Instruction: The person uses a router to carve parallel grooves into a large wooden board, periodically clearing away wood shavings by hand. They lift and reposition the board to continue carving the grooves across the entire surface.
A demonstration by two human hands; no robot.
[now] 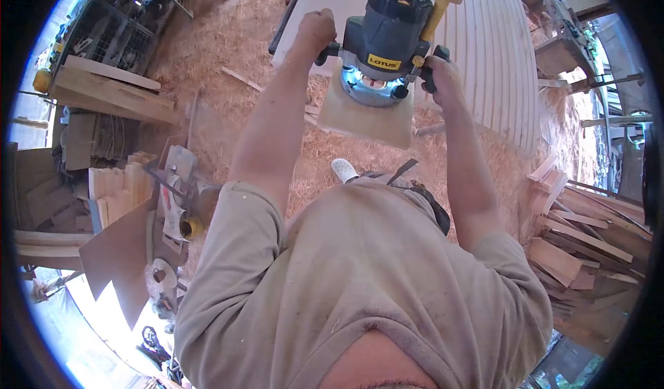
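A black and grey plunge router (387, 25) with a yellow LOTUS label stands upright in front of me, its base lit by a bright light. My left hand (318, 30) is closed around the black handle on its left side. On the other side, my right hand (443, 77) grips the right handle. The router's base rests on a pale flat board (366, 122) that reaches toward me. A yellow wooden-handled mallet or similar tool (440, 8) shows just behind the router; what it rests on is hidden.
Beyond the router lies a large slatted wooden panel (494, 57). Wood shavings (200, 36) cover the floor. Offcuts (574, 243) are piled at the right, and stacked boards (114, 91) and wood pieces (121, 188) stand at the left. A workbench (560, 50) is at the far right.
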